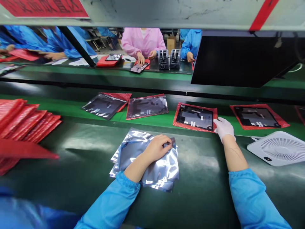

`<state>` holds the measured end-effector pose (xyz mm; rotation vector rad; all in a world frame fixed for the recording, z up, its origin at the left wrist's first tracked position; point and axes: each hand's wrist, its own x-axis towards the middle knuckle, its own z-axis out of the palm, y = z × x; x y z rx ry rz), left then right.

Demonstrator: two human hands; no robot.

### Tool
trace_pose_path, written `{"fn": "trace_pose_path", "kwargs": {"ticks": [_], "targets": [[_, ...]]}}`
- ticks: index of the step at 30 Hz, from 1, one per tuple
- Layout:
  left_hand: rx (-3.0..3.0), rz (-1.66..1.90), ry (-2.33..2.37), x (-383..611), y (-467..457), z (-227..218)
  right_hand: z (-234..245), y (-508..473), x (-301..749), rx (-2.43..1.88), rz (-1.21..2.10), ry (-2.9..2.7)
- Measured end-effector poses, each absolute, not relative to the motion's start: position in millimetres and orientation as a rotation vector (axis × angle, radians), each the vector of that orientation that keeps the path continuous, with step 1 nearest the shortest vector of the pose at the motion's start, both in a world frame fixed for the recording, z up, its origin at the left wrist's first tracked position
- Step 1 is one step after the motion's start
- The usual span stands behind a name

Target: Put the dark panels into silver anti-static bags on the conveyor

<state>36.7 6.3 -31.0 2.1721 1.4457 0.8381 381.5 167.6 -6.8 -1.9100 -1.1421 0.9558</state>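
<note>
My left hand [159, 147] is bare and lies on a pile of shiny silver antistatic bags [135, 156], its fingers curled and closed at the bags' upper right edge. My right hand [224, 128] wears a white glove. Its fingers close on the right edge of a red bubble bag [177, 122], on which a dark flat tablet panel [195, 117] lies. Exactly how the fingertips grip is partly hidden.
On the green belt lie more panels on red bags [258, 117], two of them sleeved in clear film [147, 106]. Red bubble bags [30, 122] are piled left. A white fan [281, 148] sits right, under a dark monitor [238, 60]. Co-workers [144, 41] sit opposite.
</note>
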Motion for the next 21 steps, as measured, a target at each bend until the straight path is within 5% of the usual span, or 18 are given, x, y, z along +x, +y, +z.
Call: {"fn": "trace_pose_path", "kwargs": {"ticks": [4, 9, 17, 21], "targets": [[2.191, 0.862, 1.392, 33.8, 7.1, -35.3, -9.7, 162.6, 381.4, -1.297, 1.506, -0.615], [2.220, 0.824, 1.356, 32.6, 7.5, -38.2, -6.5, 164.3, 388.0, -1.041, 1.744, -0.400], [2.207, 0.789, 1.353, 33.3, 7.4, -32.5, 3.6, 148.1, 353.9, -0.881, 1.985, -0.822], [2.169, 0.856, 1.408, 34.3, 7.0, -36.2, -8.1, 128.8, 314.7, -1.194, 1.928, -1.201]]}}
